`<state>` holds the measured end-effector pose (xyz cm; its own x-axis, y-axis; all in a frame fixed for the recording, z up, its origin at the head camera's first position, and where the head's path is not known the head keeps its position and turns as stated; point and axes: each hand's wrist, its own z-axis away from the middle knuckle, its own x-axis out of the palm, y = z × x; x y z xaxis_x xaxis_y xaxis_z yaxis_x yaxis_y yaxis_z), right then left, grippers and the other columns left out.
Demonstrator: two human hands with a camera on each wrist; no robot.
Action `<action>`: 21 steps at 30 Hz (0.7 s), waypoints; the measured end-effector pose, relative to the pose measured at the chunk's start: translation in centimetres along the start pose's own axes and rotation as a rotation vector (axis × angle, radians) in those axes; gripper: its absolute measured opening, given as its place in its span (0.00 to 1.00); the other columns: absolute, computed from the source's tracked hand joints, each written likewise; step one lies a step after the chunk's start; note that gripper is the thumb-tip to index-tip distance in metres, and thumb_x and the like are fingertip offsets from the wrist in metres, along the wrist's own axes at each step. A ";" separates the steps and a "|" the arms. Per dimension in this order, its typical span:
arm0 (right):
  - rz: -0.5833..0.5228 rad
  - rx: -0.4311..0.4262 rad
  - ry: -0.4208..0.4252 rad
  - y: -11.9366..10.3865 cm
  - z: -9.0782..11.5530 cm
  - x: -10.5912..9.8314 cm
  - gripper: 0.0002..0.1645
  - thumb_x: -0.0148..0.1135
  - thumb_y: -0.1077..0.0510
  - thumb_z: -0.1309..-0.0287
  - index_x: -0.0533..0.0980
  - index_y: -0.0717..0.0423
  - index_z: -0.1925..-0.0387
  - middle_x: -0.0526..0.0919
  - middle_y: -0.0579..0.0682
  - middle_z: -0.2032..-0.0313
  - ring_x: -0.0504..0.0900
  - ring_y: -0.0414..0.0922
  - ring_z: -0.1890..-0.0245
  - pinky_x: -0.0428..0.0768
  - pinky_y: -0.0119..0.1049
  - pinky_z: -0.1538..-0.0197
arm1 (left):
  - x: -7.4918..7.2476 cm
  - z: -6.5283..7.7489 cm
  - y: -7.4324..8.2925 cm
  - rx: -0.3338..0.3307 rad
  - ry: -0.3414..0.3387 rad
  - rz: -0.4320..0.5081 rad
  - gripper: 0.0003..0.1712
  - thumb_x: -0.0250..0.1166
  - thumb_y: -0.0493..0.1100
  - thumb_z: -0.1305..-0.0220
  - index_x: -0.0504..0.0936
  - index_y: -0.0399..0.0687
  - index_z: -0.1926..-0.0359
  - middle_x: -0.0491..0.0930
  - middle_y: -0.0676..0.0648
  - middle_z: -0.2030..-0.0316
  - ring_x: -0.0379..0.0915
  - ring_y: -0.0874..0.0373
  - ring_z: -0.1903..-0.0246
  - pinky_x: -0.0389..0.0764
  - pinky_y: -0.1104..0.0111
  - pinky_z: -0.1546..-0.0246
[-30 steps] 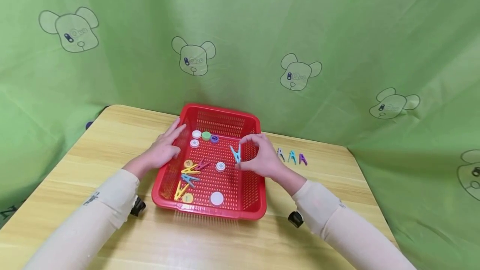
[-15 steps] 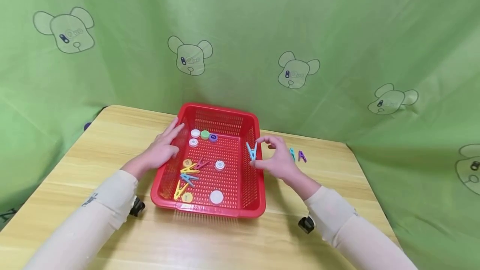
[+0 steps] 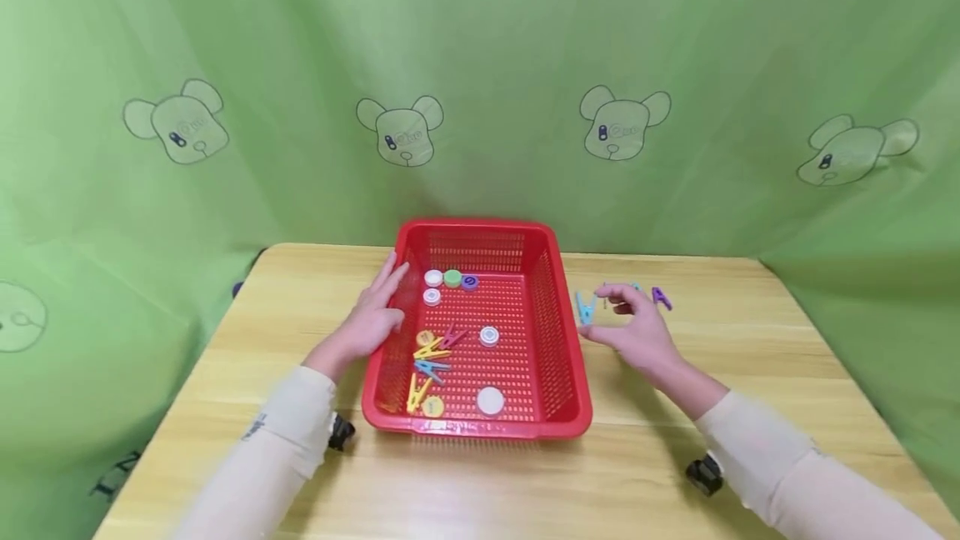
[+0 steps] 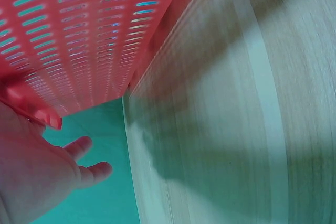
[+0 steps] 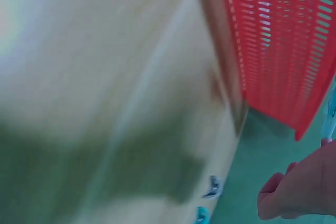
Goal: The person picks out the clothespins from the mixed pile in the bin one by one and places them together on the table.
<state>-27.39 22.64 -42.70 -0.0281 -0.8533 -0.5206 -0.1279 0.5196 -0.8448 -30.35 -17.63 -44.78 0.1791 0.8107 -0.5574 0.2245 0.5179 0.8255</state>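
Observation:
A light blue clothespin (image 3: 585, 308) is pinched between the thumb and index finger of my right hand (image 3: 636, 332), just outside the right rim of a red plastic basket (image 3: 480, 426). In the right wrist view only part of that clothespin shows, at the right edge. My left hand (image 3: 367, 325) rests on the basket's left rim with its fingers extended. Inside the basket lie yellow clothespins (image 3: 418, 394), a blue clothespin (image 3: 431, 369), a dark pink clothespin (image 3: 450, 337) and several round caps, including a white cap (image 3: 491, 401) and a green cap (image 3: 452, 278).
Behind the right hand, a purple clothespin (image 3: 662, 298) lies on the wooden table (image 3: 480, 490). A greyish clothespin (image 5: 213, 187) and a teal clothespin (image 5: 202, 215) also lie there, mostly hidden in the head view. A green curtain (image 3: 495, 48) hangs behind the table.
From above the basket, my right hand has carried the light blue clothespin rightward over the rim. My left hand has stayed on the left rim. The head view has shifted.

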 end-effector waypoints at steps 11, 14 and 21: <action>0.123 0.071 -0.001 4.1 1.2 -0.4 0.40 0.78 0.56 0.54 0.70 0.67 0.41 0.70 0.70 0.42 0.68 0.67 0.44 0.66 0.63 0.42 | 1.1 -0.6 -0.9 -0.002 0.014 0.032 0.54 0.57 0.29 0.53 0.52 0.46 0.21 0.31 0.57 0.21 0.31 0.43 0.25 0.47 0.45 0.30; 0.167 0.068 -0.003 5.0 1.3 -0.3 0.41 0.79 0.53 0.54 0.71 0.68 0.42 0.71 0.72 0.43 0.69 0.69 0.44 0.67 0.64 0.41 | 1.4 -0.6 -1.2 -0.020 0.021 0.057 0.55 0.57 0.28 0.53 0.52 0.48 0.21 0.31 0.62 0.22 0.31 0.44 0.25 0.49 0.45 0.30; 0.315 0.068 0.031 7.5 1.4 1.4 0.43 0.80 0.43 0.59 0.75 0.66 0.48 0.74 0.73 0.47 0.72 0.69 0.47 0.69 0.68 0.52 | 0.7 0.0 -1.7 -0.048 0.007 0.040 0.55 0.57 0.29 0.51 0.53 0.55 0.21 0.32 0.63 0.22 0.32 0.45 0.25 0.54 0.45 0.32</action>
<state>-26.96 25.39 -49.97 -0.0856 -0.6506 -0.7546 -0.0413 0.7590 -0.6497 -30.64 -17.95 -46.54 0.1799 0.8331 -0.5230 0.1709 0.4972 0.8507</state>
